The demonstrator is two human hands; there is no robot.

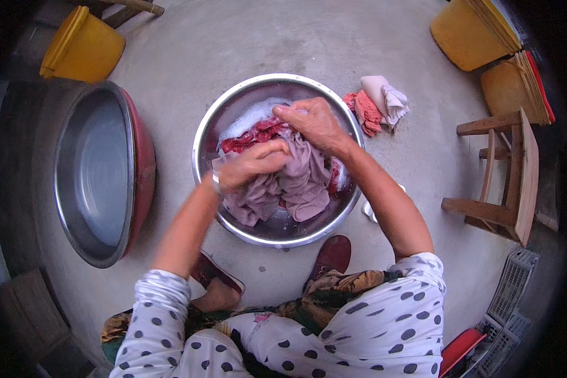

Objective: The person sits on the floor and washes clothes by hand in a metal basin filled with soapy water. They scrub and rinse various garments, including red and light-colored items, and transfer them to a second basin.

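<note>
looks like a hand-washing step: mauve cloth [303, 189] is lying in the soapy metal basin [277, 242]. right hand [315, 124] is apparently clenching it; left hand [253, 166] is working alongside, grip can't tell. next rub probably calls for a firm hold.

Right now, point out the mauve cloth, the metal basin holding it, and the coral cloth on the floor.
Mauve cloth [304, 184]: head view, on its lower right folds.
Metal basin [326, 217]: head view, on its bare inner wall, lower right.
Coral cloth [366, 114]: head view, on its crumpled middle.
</note>
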